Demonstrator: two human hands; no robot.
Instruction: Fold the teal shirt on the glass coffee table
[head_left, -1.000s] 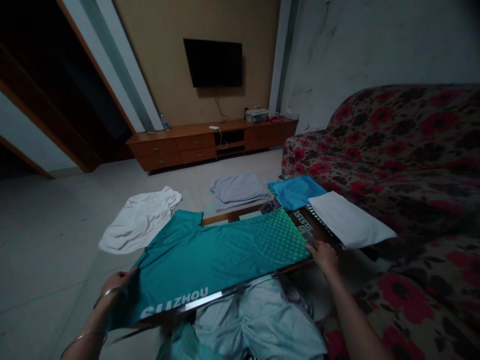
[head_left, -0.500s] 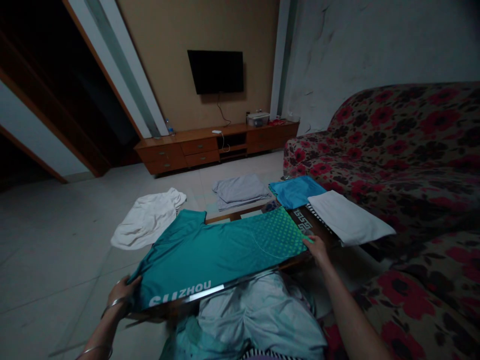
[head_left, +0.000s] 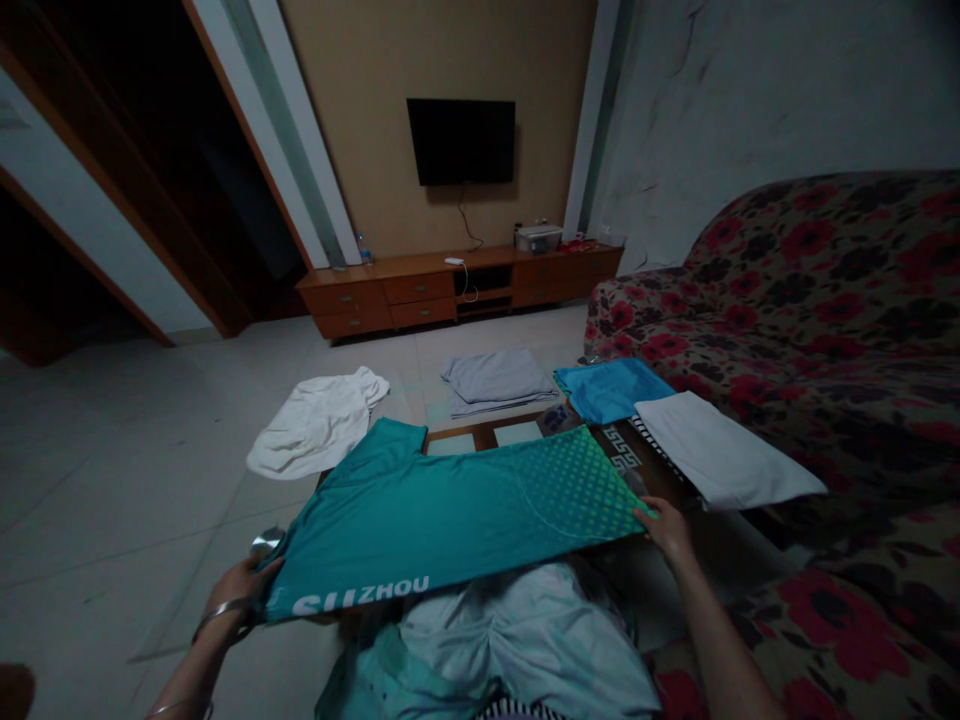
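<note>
Near edge of the teal shirt has come toward you in the last half second, hiding the pale strip on the surface's front; your view has also swung a bit left. Closest to you, pale green clothes bunched below that front edge, striped bit showing. Your left hand: fingers clamped on the shirt's near left corner, by the SUZHOU lettering. Your right hand: fingers pinching the yellow-green end. Shirt lies spread across the surface between them, sleeve on the far left. Past it, folded white cloth at right, blue cloth just beside, white garment at left, folded grey cloth between. Farther off, drawer cabinet, wall TV.
</note>
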